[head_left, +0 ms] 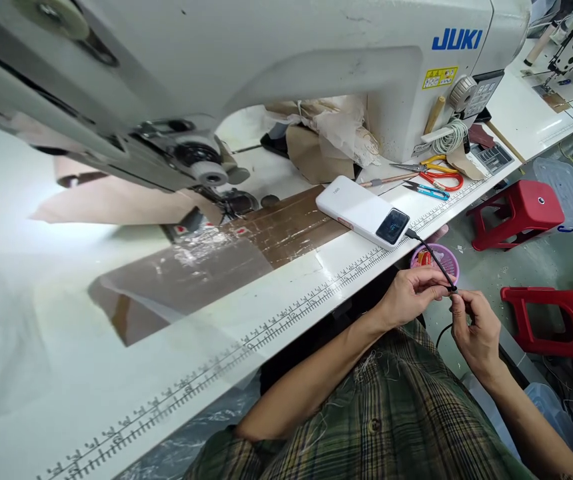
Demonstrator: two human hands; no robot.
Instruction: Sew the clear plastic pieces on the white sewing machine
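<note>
Black cable (pixel 430 249) beside JUKI sewing machine (pixel 391 67)

Left hand (pixel 409 298) and right hand (pixel 479 333) pinch it beyond the front edge of the bench (pixel 286 293). It leads from the white power bank (pixel 353 208), whose long axis slants, screen (pixel 393 225) toward that edge.

Bright, diffuse light whitens the left of the tabletop (pixel 66 380), where detail softens into haze. Glare streaks the glossy brown sheet (pixel 293 228); the sewing machine (pixel 266 60) is shaded beneath. Wide-angle distortion stretches the edges.
</note>
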